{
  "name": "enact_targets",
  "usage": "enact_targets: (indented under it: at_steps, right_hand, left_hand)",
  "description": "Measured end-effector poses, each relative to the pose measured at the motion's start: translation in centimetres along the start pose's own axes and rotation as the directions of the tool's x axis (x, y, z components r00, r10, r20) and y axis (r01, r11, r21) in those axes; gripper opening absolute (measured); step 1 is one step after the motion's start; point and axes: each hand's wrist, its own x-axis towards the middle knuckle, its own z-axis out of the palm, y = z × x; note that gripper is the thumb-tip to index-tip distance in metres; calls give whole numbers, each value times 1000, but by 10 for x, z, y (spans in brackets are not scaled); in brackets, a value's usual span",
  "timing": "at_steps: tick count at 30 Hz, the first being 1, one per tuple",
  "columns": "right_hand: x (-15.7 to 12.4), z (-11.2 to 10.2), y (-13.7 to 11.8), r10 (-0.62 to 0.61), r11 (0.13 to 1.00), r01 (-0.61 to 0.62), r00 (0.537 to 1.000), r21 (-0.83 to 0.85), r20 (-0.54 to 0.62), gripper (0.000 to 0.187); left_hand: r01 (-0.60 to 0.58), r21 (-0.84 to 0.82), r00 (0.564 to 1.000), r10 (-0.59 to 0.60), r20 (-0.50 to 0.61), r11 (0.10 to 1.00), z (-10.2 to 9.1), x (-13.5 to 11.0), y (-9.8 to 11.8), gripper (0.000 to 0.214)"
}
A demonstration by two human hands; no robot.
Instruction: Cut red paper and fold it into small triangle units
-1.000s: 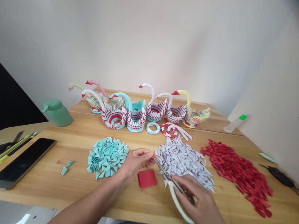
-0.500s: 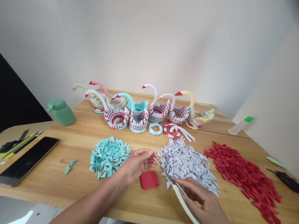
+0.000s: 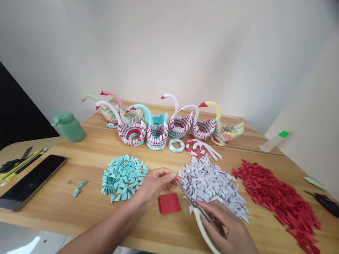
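Observation:
My left hand pinches a small piece of red paper, most of it hidden by the fingers. In my right hand are scissors with whitish handles. Their blade tips reach up to the red piece at my left fingertips. Below my left hand a folded red paper rectangle lies on the wooden table. Just beyond the scissors spreads a heap of pale lilac-white folded triangles. A heap of turquoise folded triangles is left of my left hand.
Several folded-paper swans line the back, with a paper ring before them. Red triangles and a black-handled tool lie right. At left are a phone, pens and a green container.
The scissor handles have shifted slightly left and look closer together. My left fingers have turned a little around the red piece. The heaps and swans stay put.

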Motion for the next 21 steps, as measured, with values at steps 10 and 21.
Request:
enact_targets:
  at_steps: [10, 21]
  right_hand:
    - [7, 20, -16, -56, 990, 53, 998, -132, -18, 31]
    - [6, -7, -13, 2, 997, -6, 999, 76, 46, 25]
  left_hand:
    - [-6, -77, 998, 1, -64, 997, -1, 3, 1, 30]
    - [7, -162, 1000, -8, -8, 987, -5, 1, 11, 26]
